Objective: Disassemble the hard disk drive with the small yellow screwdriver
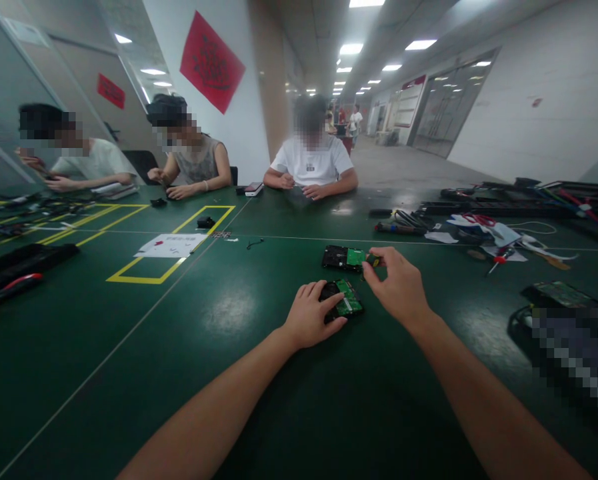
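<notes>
Two hard drives with green circuit boards lie on the green table in front of me. My left hand (pixel 315 313) is on the nearer hard drive (pixel 349 301), its fingers over the black left end and its thumb along the near edge. Just beyond is the farther hard drive (pixel 341 258), lying flat. At that drive's right end, my right hand (pixel 397 280) pinches a small dark piece with yellow marks (pixel 375 260) between thumb and fingers. Most of this piece is hidden by the fingers, and I cannot tell whether it touches the drive.
To the right are a red-handled screwdriver (pixel 499 259), cables (pixel 409 219) and a device with a green board (pixel 563 293). Red-handled pliers (pixel 13 290) lie at far left. A paper sheet (pixel 173 245) sits inside yellow tape (pixel 133 280). Several people sit across the table (pixel 219 393).
</notes>
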`<state>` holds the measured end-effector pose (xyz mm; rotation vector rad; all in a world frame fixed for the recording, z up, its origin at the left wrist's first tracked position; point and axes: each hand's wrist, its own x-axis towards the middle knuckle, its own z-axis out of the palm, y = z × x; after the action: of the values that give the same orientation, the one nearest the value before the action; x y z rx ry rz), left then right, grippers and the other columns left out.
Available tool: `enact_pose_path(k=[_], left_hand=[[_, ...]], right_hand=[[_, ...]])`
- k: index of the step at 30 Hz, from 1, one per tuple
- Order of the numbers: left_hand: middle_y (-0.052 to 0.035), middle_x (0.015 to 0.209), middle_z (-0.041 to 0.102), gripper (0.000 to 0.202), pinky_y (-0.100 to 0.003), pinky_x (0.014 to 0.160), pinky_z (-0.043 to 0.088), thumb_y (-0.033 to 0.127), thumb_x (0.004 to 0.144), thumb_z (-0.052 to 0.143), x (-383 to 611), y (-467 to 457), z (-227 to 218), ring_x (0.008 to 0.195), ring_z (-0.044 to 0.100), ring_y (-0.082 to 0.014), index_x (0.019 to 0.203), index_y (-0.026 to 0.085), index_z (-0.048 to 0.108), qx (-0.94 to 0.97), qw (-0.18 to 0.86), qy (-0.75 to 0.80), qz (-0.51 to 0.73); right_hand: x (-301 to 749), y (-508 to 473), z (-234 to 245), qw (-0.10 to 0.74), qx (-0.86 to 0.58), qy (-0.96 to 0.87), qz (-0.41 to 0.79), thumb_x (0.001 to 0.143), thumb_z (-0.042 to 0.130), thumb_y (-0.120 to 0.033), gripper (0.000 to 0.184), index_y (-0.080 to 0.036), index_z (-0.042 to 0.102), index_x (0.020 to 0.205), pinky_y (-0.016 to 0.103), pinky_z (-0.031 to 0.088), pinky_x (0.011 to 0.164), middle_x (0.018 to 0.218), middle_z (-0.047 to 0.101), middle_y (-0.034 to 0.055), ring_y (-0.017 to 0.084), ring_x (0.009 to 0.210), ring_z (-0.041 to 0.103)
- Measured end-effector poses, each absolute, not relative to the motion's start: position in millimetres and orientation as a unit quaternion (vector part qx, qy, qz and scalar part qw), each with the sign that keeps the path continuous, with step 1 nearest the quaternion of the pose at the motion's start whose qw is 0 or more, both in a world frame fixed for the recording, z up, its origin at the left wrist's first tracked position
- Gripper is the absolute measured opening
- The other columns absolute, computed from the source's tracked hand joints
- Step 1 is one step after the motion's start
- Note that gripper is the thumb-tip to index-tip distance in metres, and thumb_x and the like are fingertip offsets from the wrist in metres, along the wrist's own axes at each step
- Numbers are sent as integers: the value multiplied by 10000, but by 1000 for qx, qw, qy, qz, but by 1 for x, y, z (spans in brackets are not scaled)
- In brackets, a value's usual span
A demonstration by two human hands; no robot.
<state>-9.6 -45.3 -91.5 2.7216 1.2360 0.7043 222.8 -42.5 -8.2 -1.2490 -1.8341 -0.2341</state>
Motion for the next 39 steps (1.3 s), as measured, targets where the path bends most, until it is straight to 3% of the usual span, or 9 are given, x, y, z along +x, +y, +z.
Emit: enact_pose_path(k=[4,11,16,24,28,31,39], left_hand=[[-146,1557,464,608,-599,1125,380,618,931,634,-10,-45,-93,1389,460,-392,1473,341,607,886,32,402,230],[-127,1564,459,606,-592,1139,372,614,932,639,-9,-45,-93,1399,448,-377,1474,347,603,886,32,402,229],[-132,1559,465,614,-589,1145,368,626,934,631,-9,-45,-93,1406,444,-381,1478,343,600,887,33,402,226],[-145,1569,449,606,-596,1142,365,632,947,604,-9,-44,-94,1411,441,-389,1477,337,603,888,32,402,223],[-137,1571,451,608,-593,1140,368,627,943,614,-9,-44,-94,1408,442,-390,1480,343,599,887,34,401,225],[-134,1571,445,607,-588,1149,362,629,941,616,-9,-45,-93,1408,442,-382,1477,343,603,888,31,402,222],[-132,1572,446,614,-593,1149,363,634,940,615,-9,-44,-94,1413,437,-382,1480,344,600,887,30,404,223]], right_hand=[[224,-42,-9,438,-505,-740,-73,981,641,-382,275,-210,633,1196,468,605,851,1099,727,126,299,943,724],[220,-46,-6,388,-484,-780,-79,1031,507,-306,413,-219,545,1433,520,579,936,1234,652,160,323,1067,677],[222,-43,-8,427,-479,-763,-73,1000,562,-285,355,-209,564,1347,544,552,1008,1265,649,169,339,1164,656],[221,-45,-5,414,-475,-773,-77,1016,540,-303,380,-219,579,1385,519,564,971,1212,647,153,324,1105,658],[221,-44,-5,431,-471,-766,-75,998,576,-301,328,-213,598,1313,529,558,990,1229,662,157,332,1131,656],[221,-45,-6,439,-471,-763,-61,997,603,-325,310,-214,602,1287,503,589,917,1213,684,149,310,1034,690],[219,-48,-3,419,-470,-773,-74,1017,528,-283,347,-215,611,1346,507,558,976,1191,669,146,315,1106,660]])
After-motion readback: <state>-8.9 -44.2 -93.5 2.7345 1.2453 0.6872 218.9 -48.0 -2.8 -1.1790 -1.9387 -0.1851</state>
